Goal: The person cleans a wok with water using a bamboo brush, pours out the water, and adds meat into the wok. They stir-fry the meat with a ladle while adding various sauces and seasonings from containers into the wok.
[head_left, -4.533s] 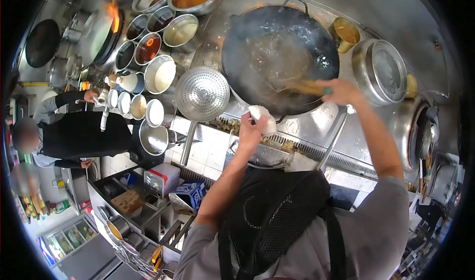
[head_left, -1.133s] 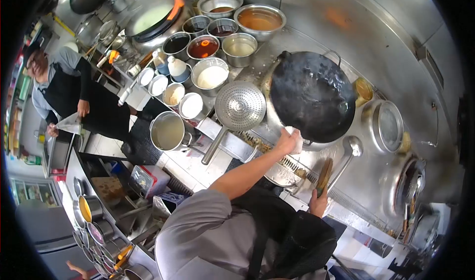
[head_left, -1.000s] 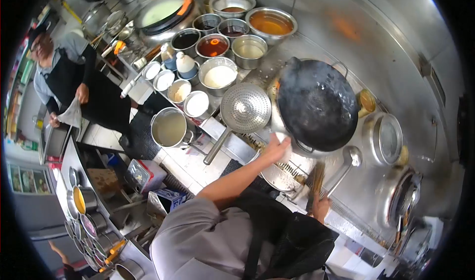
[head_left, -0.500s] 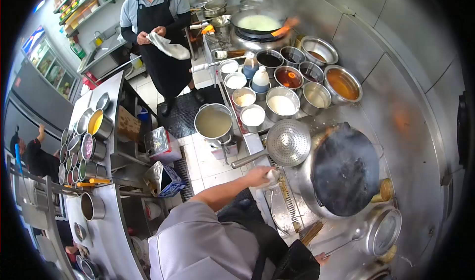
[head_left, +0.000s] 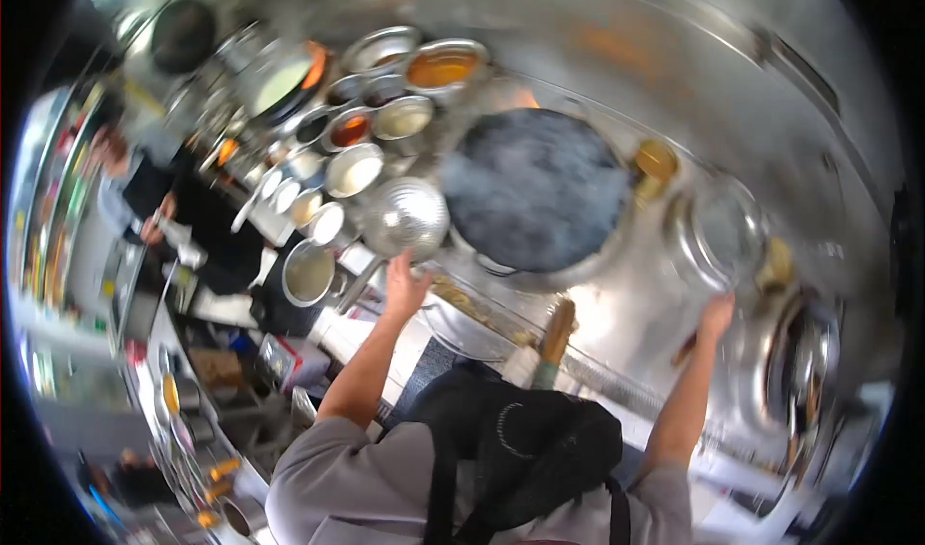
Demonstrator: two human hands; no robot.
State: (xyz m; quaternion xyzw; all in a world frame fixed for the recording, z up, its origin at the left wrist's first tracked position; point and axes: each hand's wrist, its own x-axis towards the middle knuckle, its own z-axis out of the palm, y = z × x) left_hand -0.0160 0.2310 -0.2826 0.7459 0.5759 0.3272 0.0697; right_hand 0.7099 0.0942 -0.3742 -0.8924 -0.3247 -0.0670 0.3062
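My left hand point(head_left: 407, 287) reaches to the near edge of a perforated strainer point(head_left: 406, 219), thumb apart from the fingers and nothing seen in it. Blur hides whether it touches the rim. The strainer's handle point(head_left: 358, 285) points toward the lower left. My right hand point(head_left: 715, 318) is closed beside a round metal pot with a mesh top point(head_left: 725, 232). Out of its lower side sticks the brown end of a ladle handle point(head_left: 683, 350); the bowl cannot be made out. Between and beyond my hands, a dark wok point(head_left: 536, 190) smokes on the stove.
Bowls of sauces and powders, including an orange one point(head_left: 441, 67), crowd the upper left. A bamboo brush point(head_left: 556, 338) lies at the stove's front edge. A tall pot point(head_left: 310, 273) stands on the left. Another person point(head_left: 159, 203) stands at far left, holding a cloth.
My view has swung right. My left hand no longer shows the white cloth it held and is now at the strainer. My right hand has come further into view beside the mesh-topped pot.
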